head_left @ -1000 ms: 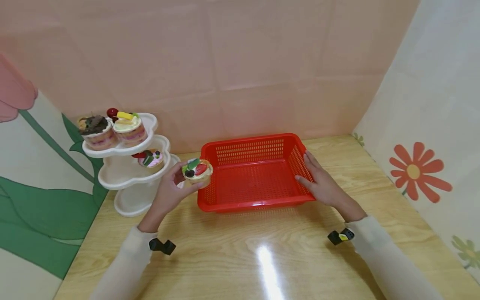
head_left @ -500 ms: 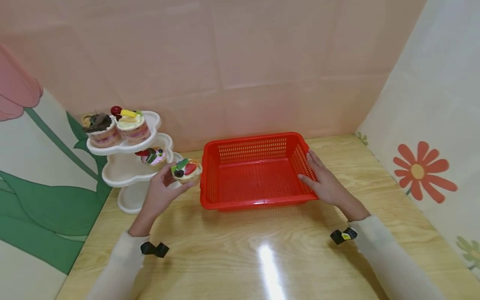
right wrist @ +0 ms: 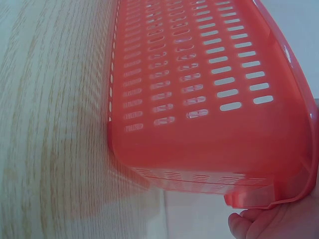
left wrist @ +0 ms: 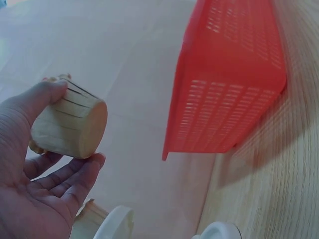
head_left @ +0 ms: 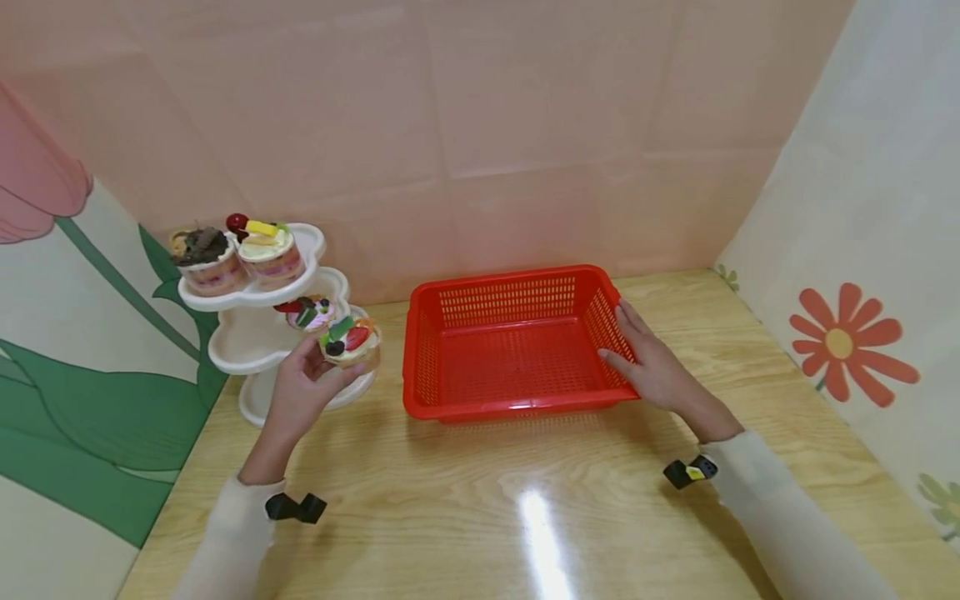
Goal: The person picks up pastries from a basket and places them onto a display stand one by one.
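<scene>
My left hand [head_left: 300, 387] holds a fruit-topped cupcake [head_left: 351, 352] by its sides, thumb on one side and fingers on the other. Its smooth tan base [left wrist: 94, 129] faces the camera in the left wrist view. The cupcake is in front of the white three-tier stand [head_left: 243, 354], above its lowest tier. A pink-topped cupcake [head_left: 311, 312] sits on the middle tier, partly hidden. Two layered dessert cups, one chocolate-topped [head_left: 213, 271] and one cream-and-fruit [head_left: 272, 258], occupy the top tier. My right hand [head_left: 660, 367] grips the right rim of the red plastic basket [head_left: 517, 408], thumb inside.
The basket rests on a light wooden table [head_left: 450, 508], with nothing inside it. A pink wall covering [head_left: 525, 125] rises behind, and a flower-printed panel [head_left: 840, 342] borders the table's right side.
My left hand has carried the cupcake leftward and slightly down, from beside the basket's left rim to the stand. My right hand stays on the basket.
</scene>
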Tool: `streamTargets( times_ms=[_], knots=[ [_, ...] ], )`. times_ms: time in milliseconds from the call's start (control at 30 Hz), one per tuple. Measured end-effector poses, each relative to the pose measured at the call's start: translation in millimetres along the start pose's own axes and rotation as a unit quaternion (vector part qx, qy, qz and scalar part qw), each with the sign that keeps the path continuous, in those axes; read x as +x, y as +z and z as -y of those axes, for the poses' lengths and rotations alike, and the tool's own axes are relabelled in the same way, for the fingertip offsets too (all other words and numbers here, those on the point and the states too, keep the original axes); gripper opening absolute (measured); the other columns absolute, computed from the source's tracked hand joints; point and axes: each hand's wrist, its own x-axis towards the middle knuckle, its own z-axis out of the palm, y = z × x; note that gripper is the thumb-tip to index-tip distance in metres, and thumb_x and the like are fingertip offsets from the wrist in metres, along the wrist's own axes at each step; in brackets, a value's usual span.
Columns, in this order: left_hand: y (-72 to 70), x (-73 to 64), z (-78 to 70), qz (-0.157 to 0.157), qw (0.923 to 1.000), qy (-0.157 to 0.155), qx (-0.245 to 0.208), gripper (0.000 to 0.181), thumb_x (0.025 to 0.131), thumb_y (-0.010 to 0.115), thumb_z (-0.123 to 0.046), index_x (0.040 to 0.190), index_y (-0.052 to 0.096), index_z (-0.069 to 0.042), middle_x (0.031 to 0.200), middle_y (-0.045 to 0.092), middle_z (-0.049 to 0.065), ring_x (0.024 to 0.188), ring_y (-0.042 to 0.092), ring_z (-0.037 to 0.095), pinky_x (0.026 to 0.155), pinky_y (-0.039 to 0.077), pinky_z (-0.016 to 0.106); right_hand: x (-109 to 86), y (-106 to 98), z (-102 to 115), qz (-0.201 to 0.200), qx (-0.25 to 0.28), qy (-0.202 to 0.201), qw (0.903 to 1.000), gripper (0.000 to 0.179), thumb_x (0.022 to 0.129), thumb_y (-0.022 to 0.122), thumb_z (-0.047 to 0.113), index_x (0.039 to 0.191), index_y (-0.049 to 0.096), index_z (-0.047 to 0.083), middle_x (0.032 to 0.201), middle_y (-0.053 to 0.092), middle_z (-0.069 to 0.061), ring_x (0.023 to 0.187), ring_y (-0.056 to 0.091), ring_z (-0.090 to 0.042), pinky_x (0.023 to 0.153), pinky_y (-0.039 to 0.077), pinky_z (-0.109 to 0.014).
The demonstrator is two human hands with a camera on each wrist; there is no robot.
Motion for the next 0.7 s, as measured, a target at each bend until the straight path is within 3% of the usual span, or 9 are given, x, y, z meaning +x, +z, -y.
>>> streamTargets(
  times_ms=[400,700],
  knots=[
    [-28.6,-11.4,-8.4,-0.073,0.9970,-0.026,0.001,0.059,0.082,0.081,0.005,0.136,0.058,-0.001,0.116,0.066,-0.006,0.104,0.063,0.008,0.089,0.051,0.013,-0.4,1.6,-0.9,-0.004,-0.005,-0.001,1.0000,0.082,0.104,0.057,0.036,0.160,0.010,-0.002,0.169,0.000,-0.018,0.151,0.014,-0.046,0.110,0.029,-0.070],
    [-44.7,-15.4,-7.5,-0.126,0.9918,-0.021,0.007,0.055,0.080,0.081,0.006,0.131,0.062,-0.004,0.112,0.068,-0.004,0.102,0.064,0.008,0.087,0.051,0.013,-0.9,0.8,-0.2,-0.003,0.000,0.002,1.0000,0.082,0.104,0.057,0.035,0.159,0.009,-0.002,0.169,0.000,-0.018,0.151,0.015,-0.047,0.108,0.030,-0.070]
  ],
)
